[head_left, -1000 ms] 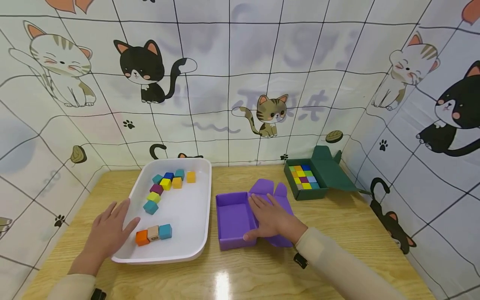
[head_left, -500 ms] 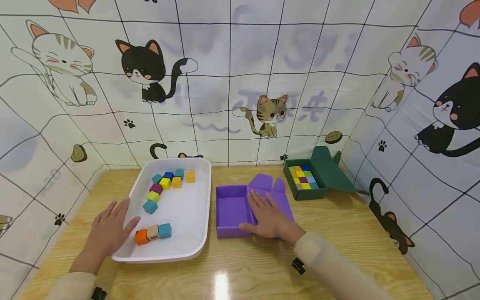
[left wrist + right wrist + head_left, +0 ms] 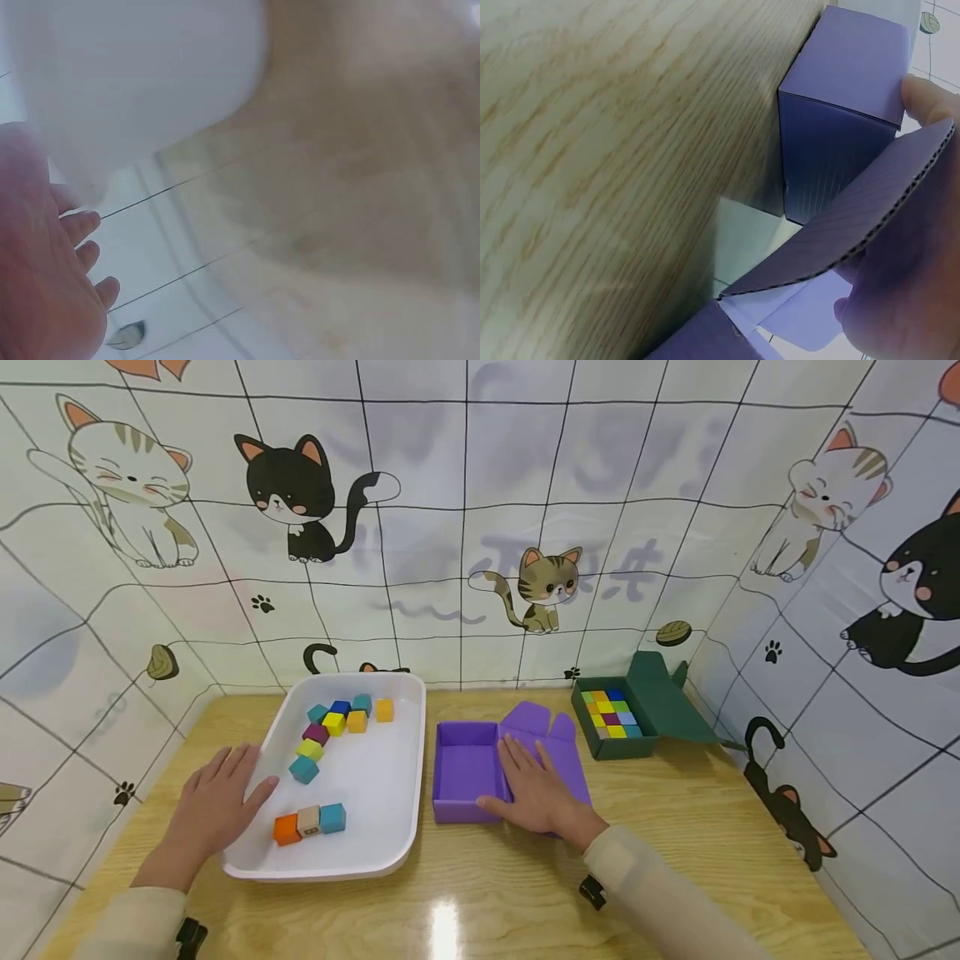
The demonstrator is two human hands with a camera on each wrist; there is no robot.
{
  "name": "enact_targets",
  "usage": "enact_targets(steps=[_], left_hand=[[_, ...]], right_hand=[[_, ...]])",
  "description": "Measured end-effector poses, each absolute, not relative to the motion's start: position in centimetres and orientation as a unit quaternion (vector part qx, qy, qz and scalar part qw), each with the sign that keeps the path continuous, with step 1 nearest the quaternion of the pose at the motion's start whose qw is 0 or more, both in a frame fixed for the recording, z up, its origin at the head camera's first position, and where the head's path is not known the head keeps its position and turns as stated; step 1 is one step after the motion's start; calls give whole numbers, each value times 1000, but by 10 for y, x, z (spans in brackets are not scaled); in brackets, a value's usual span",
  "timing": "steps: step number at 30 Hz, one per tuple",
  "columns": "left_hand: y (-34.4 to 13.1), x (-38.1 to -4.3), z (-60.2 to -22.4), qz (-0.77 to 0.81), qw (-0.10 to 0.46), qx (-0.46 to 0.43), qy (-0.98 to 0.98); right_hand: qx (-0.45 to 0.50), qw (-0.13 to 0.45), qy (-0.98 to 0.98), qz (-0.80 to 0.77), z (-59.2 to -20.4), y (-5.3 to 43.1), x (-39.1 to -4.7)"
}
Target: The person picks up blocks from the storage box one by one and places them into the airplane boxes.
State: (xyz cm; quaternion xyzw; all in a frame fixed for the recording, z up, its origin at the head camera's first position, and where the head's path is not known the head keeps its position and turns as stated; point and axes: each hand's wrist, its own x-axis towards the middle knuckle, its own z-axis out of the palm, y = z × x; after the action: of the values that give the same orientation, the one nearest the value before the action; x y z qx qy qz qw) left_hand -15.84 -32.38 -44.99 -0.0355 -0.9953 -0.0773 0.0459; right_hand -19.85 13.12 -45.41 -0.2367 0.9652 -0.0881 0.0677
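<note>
My right hand (image 3: pixel 536 785) lies with straight fingers on the opened lid (image 3: pixel 566 764) of a purple cardboard box (image 3: pixel 463 812), its thumb stretched to the box's right front corner. In the right wrist view the thumb (image 3: pixel 924 99) is at the top edge of the box wall (image 3: pixel 840 64), behind the raised lid edge (image 3: pixel 847 214). The purple box has a bare inside. My left hand (image 3: pixel 213 802) rests, fingers extended, along the left rim of a white tray (image 3: pixel 367 797). In the left wrist view that hand (image 3: pixel 45 270) is beside the tray's outer wall (image 3: pixel 165 67).
The tray holds coloured cubes: an orange (image 3: pixel 287 829), a wooden (image 3: pixel 308 820) and a blue one (image 3: pixel 332 817) in a front row, several more behind. A green box (image 3: pixel 626 747) with multicoloured cubes stands back right, lid open. Cat-patterned sheeting (image 3: pixel 427 552) bounds the wooden table (image 3: pixel 360 918).
The purple box has slid away from me toward the back and turned a little straighter, my right hand moving with it. The left hand keeps its place at the tray.
</note>
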Motion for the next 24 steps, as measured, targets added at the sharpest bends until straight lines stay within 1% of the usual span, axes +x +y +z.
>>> enact_targets(steps=[6,9,13,18,24], left_hand=[[-315,-176,-415,-65,71,-68,-993],[-303,-192,-398,-57,68,-82,-993],[-283,-211,-382,-39,49,-105,-993],[-263,-225,-380,-17,23,-137,-990],[-252,-214,-395,-23,-20,-191,-981]], right_hand=[[-230,74,966,-94,-455,132,-199],[-226,71,967,-95,-455,132,-200],[-224,67,968,-91,-454,131,-201],[-221,74,969,-85,-452,129,-202],[-210,83,969,-100,-449,134,-207]])
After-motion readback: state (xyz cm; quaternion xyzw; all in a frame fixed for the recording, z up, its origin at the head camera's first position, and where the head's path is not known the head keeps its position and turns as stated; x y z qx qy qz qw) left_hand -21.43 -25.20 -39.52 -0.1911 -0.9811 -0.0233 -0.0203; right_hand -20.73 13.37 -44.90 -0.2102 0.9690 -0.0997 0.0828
